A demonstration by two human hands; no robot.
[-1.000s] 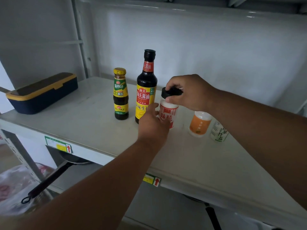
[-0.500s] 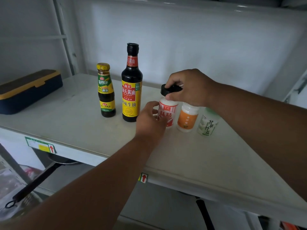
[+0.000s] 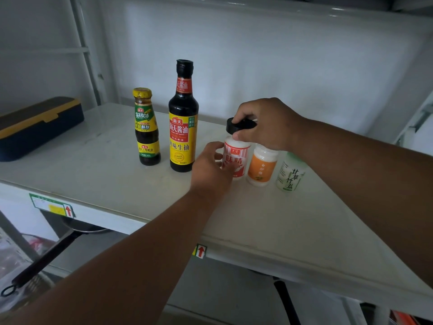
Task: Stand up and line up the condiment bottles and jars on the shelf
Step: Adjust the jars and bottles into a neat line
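Observation:
Five condiment containers stand upright in a row on the white shelf (image 3: 98, 174). From the left: a small oyster sauce bottle (image 3: 146, 127) with a yellow cap, a tall soy sauce bottle (image 3: 182, 118), a red-labelled jar (image 3: 237, 156), an orange-labelled jar (image 3: 262, 166) and a green-labelled jar (image 3: 290, 175). My left hand (image 3: 210, 167) grips the side of the red-labelled jar. My right hand (image 3: 264, 124) holds a black lid (image 3: 239, 125) tilted just above that jar's open mouth. The tops of the orange and green jars are hidden behind my right wrist.
A navy box with a yellow rim (image 3: 35, 127) lies at the shelf's left end. A black-handled pan (image 3: 54, 252) sits on the level below. The white back wall rises close behind the bottles. The shelf's front edge carries stickers with red arrows (image 3: 200, 251).
The view has shifted, so the bottles appear further left and closer. My right hand keeps the black lid over the red-labelled jar, and my left hand stays on the jar's side.

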